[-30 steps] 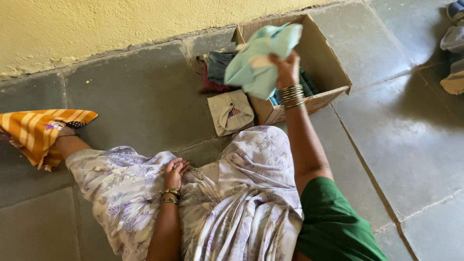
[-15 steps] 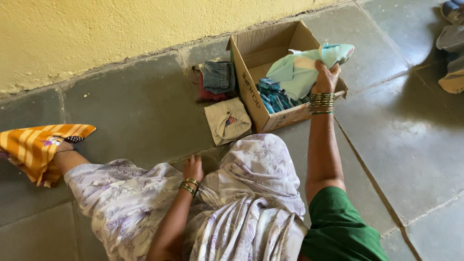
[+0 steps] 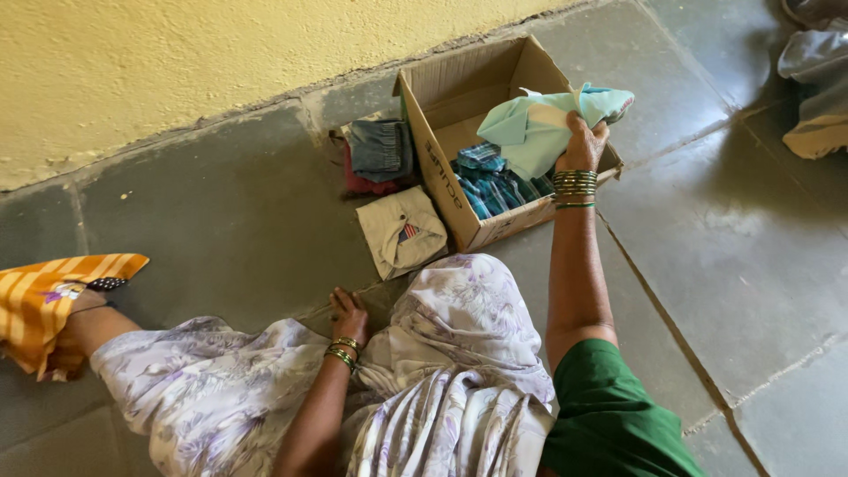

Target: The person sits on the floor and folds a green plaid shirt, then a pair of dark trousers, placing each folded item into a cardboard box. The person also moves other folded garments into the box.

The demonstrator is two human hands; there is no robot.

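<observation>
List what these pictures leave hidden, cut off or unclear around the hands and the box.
- Head view: the box floor, covered by the checked cloth and the mint garment.
- Right hand: its fingers, buried in the garment.
- Left hand: partly under the floral cloth.
- Grey bundle: cut by the right edge.

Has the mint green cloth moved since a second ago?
Yes. The right hand carried the mint green cloth rightward, across the cardboard box toward its far side.
</observation>
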